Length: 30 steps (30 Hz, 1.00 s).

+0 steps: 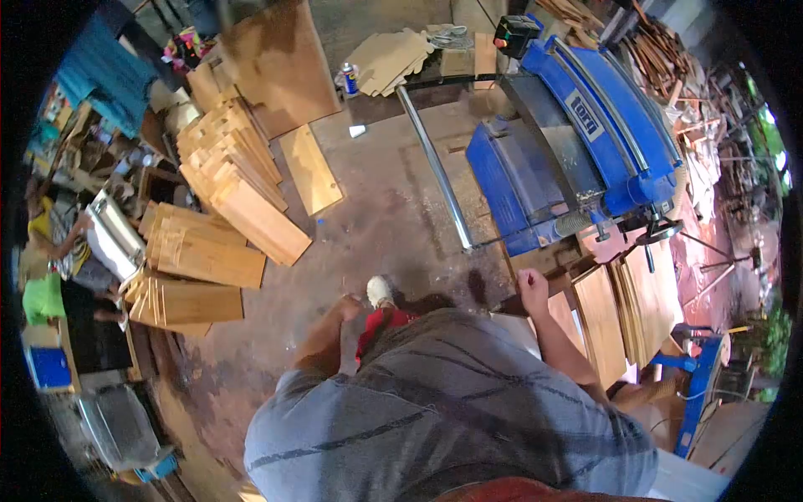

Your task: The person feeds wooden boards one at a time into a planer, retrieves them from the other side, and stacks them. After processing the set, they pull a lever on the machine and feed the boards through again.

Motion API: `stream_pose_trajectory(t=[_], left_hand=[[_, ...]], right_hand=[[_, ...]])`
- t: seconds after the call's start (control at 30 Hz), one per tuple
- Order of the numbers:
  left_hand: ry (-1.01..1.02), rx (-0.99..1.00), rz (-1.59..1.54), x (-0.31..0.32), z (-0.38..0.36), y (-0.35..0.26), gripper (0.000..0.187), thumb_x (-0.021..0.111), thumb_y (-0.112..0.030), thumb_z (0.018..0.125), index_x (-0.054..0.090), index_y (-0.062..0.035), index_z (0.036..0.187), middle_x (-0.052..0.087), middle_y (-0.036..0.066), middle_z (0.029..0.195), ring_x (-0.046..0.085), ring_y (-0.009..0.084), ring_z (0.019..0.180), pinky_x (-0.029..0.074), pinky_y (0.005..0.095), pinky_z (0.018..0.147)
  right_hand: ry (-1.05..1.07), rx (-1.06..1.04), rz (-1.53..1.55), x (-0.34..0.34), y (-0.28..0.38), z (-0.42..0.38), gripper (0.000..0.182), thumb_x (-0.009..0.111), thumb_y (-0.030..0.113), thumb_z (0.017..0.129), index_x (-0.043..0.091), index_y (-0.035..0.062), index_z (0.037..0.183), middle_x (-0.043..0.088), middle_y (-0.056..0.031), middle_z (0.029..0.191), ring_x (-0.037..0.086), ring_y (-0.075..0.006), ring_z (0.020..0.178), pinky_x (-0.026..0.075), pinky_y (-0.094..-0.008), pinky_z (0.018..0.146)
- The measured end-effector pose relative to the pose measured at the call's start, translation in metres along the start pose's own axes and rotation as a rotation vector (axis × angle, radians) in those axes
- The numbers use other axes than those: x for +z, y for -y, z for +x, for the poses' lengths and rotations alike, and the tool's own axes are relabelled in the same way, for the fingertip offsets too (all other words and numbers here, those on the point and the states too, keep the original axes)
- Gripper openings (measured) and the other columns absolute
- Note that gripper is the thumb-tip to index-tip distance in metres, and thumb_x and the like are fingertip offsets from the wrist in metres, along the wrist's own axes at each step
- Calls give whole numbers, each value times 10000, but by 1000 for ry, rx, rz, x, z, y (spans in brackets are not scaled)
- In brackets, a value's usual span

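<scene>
My left hand [350, 308] hangs beside my body over the bare floor, close to my white shoe [379, 290]. Its fingers look curled in, and no object shows in them. On the other side, my right hand [533, 289] is raised with the fingers closed, nothing visible in it. It is just in front of the blue planer-like machine [577, 125] and left of a stack of wooden boards [598, 314]. Neither hand touches the machine or the boards.
Stacked wooden panels [259, 222] fan out on the left, with a single board [311, 170] on the floor. A large plywood sheet [280, 67] leans behind. A spray can [350, 79] and a white cup [357, 131] stand ahead. Another person [79, 243] is at far left.
</scene>
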State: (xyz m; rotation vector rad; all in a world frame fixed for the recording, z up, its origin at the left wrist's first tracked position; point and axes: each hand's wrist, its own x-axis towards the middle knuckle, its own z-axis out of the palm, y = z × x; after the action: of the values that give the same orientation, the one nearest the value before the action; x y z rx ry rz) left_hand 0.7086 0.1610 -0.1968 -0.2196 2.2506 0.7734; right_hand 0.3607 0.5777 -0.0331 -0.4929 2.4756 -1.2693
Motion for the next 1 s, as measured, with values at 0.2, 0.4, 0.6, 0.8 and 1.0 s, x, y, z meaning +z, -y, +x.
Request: stream_pose_trajectory(t=[0.2, 0.4, 0.6, 0.8, 1.0], left_hand=[[-503, 166, -363, -21, 34, 105, 335, 570, -258, 931, 601, -38, 1182, 659, 128, 1092, 594, 243, 1057, 460, 414, 929], [-625, 173, -588, -18, -2, 219, 265, 580, -250, 910, 621, -50, 1079, 669, 70, 987, 613, 235, 942, 475, 407, 869], [-581, -129, -570, -113, -110, 183, 346, 629, -291, 880, 598, 16, 1036, 646, 154, 907, 614, 246, 916, 472, 401, 855], [-573, -506, -990, -95, -114, 274, 442, 699, -201, 864, 506, -18, 1218, 566, 35, 765, 538, 144, 728, 468, 303, 676], [-510, -648, -966, -167, -108, 324, 423, 637, -336, 894, 563, -44, 1192, 586, 27, 736, 544, 150, 638, 437, 272, 572]], right_hand=[[-13, -330, -141, 77, 144, 74, 251, 634, 219, 896, 576, 20, 1039, 591, -137, 931, 594, -245, 864, 475, -343, 786], [81, -318, -500, 160, 172, 153, 692, 664, 299, 846, 360, 45, 1413, 487, -258, 1329, 484, -397, 1226, 382, -440, 1043], [239, 31, -464, 196, 194, 214, 799, 662, 315, 835, 258, -6, 1445, 384, -290, 1426, 414, -410, 1306, 348, -417, 1082], [232, 64, -389, 226, 231, 298, 632, 668, 279, 810, 418, 30, 1333, 588, -278, 1148, 576, -421, 1084, 451, -478, 929], [203, 23, -283, 271, 237, 379, 501, 664, 236, 771, 531, 31, 1208, 631, -253, 1047, 621, -411, 983, 502, -467, 843]])
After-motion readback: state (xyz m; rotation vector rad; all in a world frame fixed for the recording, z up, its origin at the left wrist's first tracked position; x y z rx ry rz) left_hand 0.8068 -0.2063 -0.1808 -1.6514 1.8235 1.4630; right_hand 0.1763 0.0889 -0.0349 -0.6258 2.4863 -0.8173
